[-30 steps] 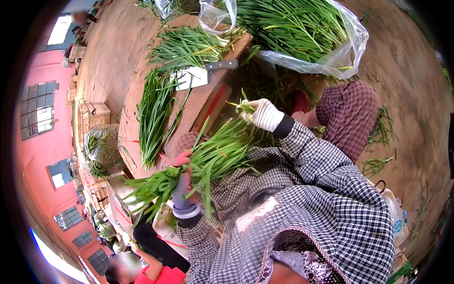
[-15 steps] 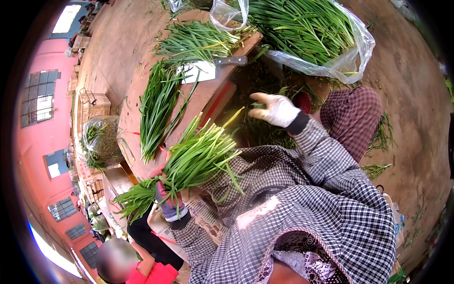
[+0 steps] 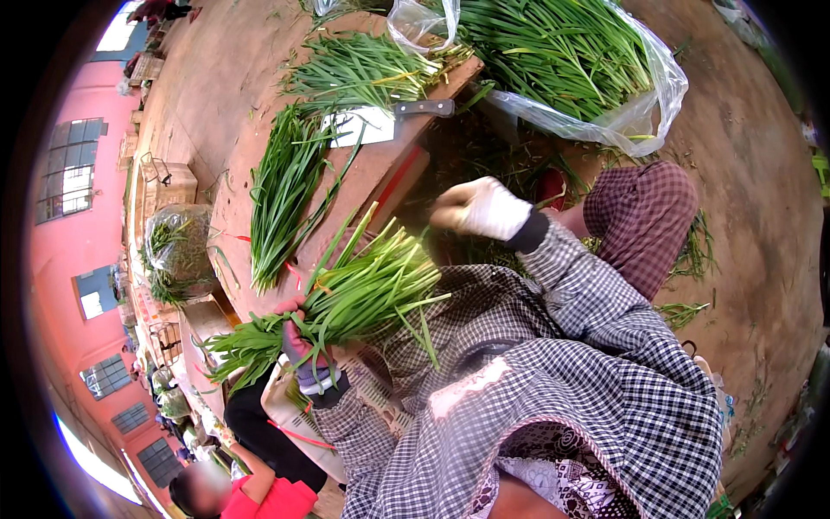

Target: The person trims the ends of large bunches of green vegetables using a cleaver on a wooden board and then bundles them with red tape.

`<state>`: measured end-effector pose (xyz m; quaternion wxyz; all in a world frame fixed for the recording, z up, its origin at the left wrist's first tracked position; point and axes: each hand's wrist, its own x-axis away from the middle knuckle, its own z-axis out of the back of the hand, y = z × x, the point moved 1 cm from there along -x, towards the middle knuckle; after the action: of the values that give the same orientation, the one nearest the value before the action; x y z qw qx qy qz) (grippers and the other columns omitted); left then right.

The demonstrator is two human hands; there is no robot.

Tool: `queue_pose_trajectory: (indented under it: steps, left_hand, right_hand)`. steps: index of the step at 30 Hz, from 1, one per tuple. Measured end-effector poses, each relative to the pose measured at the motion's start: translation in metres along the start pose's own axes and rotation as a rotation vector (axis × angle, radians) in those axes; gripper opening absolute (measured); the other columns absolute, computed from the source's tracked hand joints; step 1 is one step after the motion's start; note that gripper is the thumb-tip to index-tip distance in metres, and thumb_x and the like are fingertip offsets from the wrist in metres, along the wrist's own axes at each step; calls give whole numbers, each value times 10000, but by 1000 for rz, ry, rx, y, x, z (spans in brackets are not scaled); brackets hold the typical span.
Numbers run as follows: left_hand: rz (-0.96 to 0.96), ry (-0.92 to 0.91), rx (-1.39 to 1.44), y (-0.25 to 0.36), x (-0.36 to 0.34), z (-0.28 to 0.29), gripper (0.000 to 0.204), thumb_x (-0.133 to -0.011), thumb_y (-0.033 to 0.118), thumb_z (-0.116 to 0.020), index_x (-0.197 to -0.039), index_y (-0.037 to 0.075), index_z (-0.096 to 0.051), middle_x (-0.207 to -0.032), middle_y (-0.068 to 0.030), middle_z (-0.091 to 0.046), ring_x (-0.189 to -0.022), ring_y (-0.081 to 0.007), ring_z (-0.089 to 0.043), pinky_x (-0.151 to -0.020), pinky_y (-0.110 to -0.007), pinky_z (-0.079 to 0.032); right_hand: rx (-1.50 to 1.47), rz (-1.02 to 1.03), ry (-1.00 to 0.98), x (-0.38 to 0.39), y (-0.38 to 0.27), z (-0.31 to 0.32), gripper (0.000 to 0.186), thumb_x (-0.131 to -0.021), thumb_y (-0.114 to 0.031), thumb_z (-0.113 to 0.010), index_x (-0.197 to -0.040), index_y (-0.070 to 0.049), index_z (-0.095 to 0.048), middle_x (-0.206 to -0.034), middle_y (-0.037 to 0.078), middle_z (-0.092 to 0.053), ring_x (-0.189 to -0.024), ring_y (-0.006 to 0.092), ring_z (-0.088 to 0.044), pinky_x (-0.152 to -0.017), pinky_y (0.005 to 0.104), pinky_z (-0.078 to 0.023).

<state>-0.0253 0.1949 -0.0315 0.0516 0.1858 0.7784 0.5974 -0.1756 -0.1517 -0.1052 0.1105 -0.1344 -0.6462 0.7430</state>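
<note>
My left hand (image 3: pixel 303 342), in a pinkish-purple glove, is closed around a bunch of garlic chives (image 3: pixel 372 281). Their pale cut ends point right, and the leafy tips hang past the hand to the left. To the right of those ends is my right hand (image 3: pixel 488 209) in a white glove, apart from the bunch; motion smears its fingers. Beyond the held bunch, a loose bundle of chives (image 3: pixel 284 190) lies on a low wooden table (image 3: pixel 233 173). A knife (image 3: pixel 424 108) with a dark handle and broad blade rests there beside another pile of chives (image 3: pixel 354 73).
A clear plastic bag (image 3: pixel 661 112) full of chives sits at the far right on the floor. Cut scraps (image 3: pixel 683 313) lie near my knee. Another person in a red top (image 3: pixel 277 497) sits at lower left. A bagged bundle (image 3: pixel 177 246) and crates (image 3: pixel 169 186) stand at left.
My right hand has moved left, nearer the stem ends, and its spread fingers have become blurred. A yellowish stalk sticking out of the held bunch no longer shows.
</note>
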Motion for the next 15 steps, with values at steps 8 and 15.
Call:
queue_pose_trajectory:
  steps: [8,15]
  left_hand:
    - [-80,-46,-129,-4,0,-14,240,-883,88,-524,-1121,78,-549,-1095,-77,-579,-1037,-184,-557,-928,-340,-452]
    - [2,6,-61,-15,-10,5,257,-882,85,-522,-1138,75,-543,-1112,-66,-576,-1027,-184,-565,-922,-347,-459]
  right_hand:
    - [204,109,-103,-23,-9,-41,202,-801,-193,-631,-915,-35,-680,-768,141,-656,-706,285,-639,-659,349,-517]
    - [319,-127,-28,2,8,40,289,-818,-289,-627,-876,-14,-696,-779,154,-677,-709,288,-662,-666,356,-534]
